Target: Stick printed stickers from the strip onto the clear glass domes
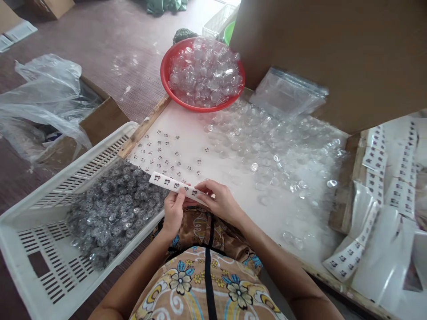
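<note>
A white strip of stickers (pixel 166 181) with small black panda-like prints is held near my lap, over the front edge of the white board. My left hand (pixel 174 210) grips it from below, thumb on the printed face. Fingers of my right hand (pixel 218 200) pinch its right end. On the board (pixel 160 120) just beyond, several loose printed stickers (pixel 176 154) lie spread out. Clear round plastic pieces (pixel 267 146) cover the board's right side. To the left of my left hand, a heap of clear pieces with dark prints (pixel 116 204) fills part of a white slotted crate (pixel 56 249).
A red basin (pixel 163 75) heaped with clear round pieces stands at the board's far end. A clear plastic bag (pixel 287 93) leans by a large cardboard panel (pixel 333 58). More sticker strips (pixel 350 253) lie at right. An open carton (pixel 106 115) with plastic sheeting sits at left.
</note>
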{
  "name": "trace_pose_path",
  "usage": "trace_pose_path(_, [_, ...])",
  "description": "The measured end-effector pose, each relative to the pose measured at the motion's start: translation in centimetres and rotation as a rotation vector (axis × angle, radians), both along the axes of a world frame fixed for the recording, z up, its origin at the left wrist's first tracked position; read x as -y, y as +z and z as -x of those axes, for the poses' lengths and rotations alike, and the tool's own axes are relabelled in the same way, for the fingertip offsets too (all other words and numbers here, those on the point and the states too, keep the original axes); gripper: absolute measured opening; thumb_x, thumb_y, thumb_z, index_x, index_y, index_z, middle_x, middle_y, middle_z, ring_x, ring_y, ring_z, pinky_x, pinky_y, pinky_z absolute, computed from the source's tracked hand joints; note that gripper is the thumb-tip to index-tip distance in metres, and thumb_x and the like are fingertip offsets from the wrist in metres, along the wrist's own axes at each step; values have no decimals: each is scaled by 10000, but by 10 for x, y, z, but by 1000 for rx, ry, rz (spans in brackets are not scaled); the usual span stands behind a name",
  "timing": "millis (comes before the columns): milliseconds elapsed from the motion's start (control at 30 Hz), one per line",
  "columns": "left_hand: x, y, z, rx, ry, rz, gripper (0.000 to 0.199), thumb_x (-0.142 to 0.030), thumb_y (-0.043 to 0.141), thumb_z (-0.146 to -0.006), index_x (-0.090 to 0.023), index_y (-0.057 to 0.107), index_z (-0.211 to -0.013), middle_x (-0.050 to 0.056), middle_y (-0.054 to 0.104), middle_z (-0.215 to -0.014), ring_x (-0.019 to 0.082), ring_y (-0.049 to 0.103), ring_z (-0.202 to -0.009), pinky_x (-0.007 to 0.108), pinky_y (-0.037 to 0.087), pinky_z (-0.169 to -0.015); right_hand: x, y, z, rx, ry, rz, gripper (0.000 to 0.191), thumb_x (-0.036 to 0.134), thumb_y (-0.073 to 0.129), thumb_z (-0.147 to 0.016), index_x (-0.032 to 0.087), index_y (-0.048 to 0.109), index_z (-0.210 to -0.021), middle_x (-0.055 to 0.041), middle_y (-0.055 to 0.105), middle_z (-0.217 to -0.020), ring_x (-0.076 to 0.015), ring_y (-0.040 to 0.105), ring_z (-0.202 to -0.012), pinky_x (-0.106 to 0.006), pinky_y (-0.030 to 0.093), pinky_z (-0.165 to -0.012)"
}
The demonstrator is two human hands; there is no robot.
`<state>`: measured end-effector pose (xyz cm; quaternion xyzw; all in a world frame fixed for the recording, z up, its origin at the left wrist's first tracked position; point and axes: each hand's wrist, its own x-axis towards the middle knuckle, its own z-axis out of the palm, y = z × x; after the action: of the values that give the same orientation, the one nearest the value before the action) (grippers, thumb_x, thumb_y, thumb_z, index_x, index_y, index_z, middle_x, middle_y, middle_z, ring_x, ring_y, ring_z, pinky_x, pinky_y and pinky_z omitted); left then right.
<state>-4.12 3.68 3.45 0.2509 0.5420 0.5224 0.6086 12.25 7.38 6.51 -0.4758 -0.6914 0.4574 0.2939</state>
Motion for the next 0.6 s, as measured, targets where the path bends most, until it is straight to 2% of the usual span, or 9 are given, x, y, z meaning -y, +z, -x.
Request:
trace_pose_path(67, [0, -1, 0, -41, 3, 0, 409, -510, 659, -853, -154, 695, -1050, 81, 767, -923, 219, 742, -697, 308, 614, -612, 4, -3, 6, 66, -70, -83, 79, 200, 577, -910, 216, 645, -948, -39, 676, -868, -172, 626, -802, -283, 489, -709])
trace_pose_path(167, [0, -2, -2, -58, 2, 22, 392, -514, 654, -857, -154, 689, -1011, 73, 771, -877, 229, 745, -693, 316, 616, -613, 10, -7, 13, 124, -113, -238, 135, 186, 519, -933, 222, 637, -878, -79, 670, -947, -197, 618, -870, -319, 493, -761])
trace_pose_path(233, [-1, -3, -2, -47, 1, 39, 388, -520, 657, -853, -154, 686, -980, 68, 770, -837, 230, 745, -678, 320, 617, -616, 10, -7, 11, 73, -119, -266, 146, 186, 515, -924, 223, 627, -838, -87, 662, -969, -201, 610, -907, -328, 497, -789])
trace_pose_path(300, [-1, -4, -2, -39, 3, 41, 389, -519, 672, -840, -153, 683, -971, 64, 768, -816, 228, 743, -661, 320, 618, -612, 4, -6, 1, -26, -171, -200, 112, 219, 540, -908, 217, 615, -825, -71, 653, -905, -187, 609, -865, -314, 502, -765])
trace_pose_path(400, [-1, -7, -1, -13, 15, 28, 410, -524, 702, -810, -145, 684, -966, 60, 761, -780, 229, 740, -648, 321, 619, -602, -18, -9, -31, -113, -392, -20, 133, 331, 590, -868, 205, 590, -828, -30, 625, -764, -155, 581, -701, -282, 484, -652])
trace_pose_path(500, [0, -8, 1, 23, 34, 12, 421, -518, 721, -792, -131, 688, -953, 57, 748, -741, 227, 738, -644, 324, 623, -603, -40, -19, -64, -10, -535, 137, 210, 399, 630, -797, 196, 578, -788, -1, 579, -652, -142, 527, -603, -274, 429, -572])
trace_pose_path(600, [1, -8, 2, 41, 50, -2, 409, -501, 732, -785, -127, 688, -946, 47, 737, -722, 217, 734, -637, 327, 629, -605, -52, -29, -79, 103, -533, 230, 208, 398, 626, -767, 197, 580, -746, -5, 589, -639, -145, 517, -587, -277, 398, -557])
